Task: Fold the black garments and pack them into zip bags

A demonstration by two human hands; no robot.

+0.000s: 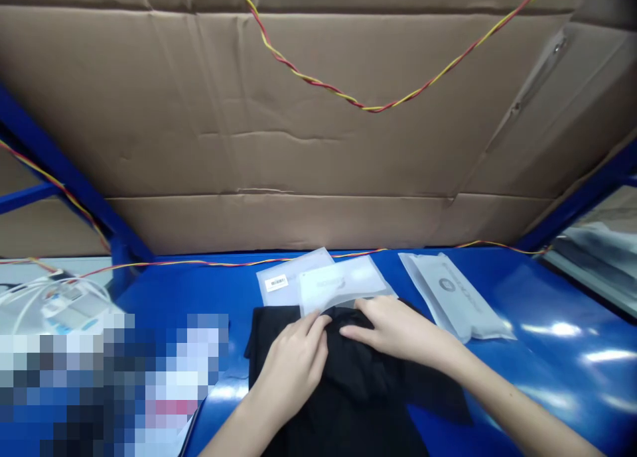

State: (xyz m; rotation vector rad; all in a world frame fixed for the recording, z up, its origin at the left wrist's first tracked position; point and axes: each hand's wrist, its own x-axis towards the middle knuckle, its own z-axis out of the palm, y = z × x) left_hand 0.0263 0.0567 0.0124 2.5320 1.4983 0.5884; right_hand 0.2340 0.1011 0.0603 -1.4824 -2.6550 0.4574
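Black cloth (353,410): on the blue table (542,384), bunched under both hands, far edge at the frosted bag (343,281)
Left hand (293,357): fingers curled at that edge; cannot tell whether they grip bag or cloth
Right hand (393,327): thumb and forefinger parted over the cloth
Bunched folds: could snag or crease if pushed unevenly
Barcoded bag (266,288): partly beneath the frosted one, could drag along
Filled bag (445,294): beside the right forearm, could get knocked
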